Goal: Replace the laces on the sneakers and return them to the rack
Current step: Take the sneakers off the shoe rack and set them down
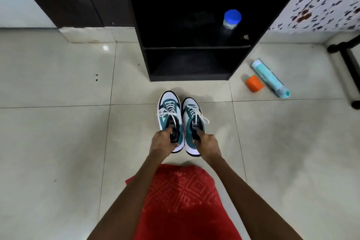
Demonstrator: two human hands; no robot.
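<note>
Near the front edge of the rack (189,78), left hand (163,143) and right hand (208,144) grip the sneakers (169,98).

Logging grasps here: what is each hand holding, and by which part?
The left hand grips the left sneaker, the right hand the right sneaker, each by the rear of its collar, near the heel.

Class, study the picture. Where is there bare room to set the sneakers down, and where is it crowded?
Bottom shelf of the rack looks bare across. Middle shelf is free left of the blue-lidded jar. Floor left of the rack is bare tile. Crowded: floor right of the rack, where the orange object and teal tube lie.
</note>
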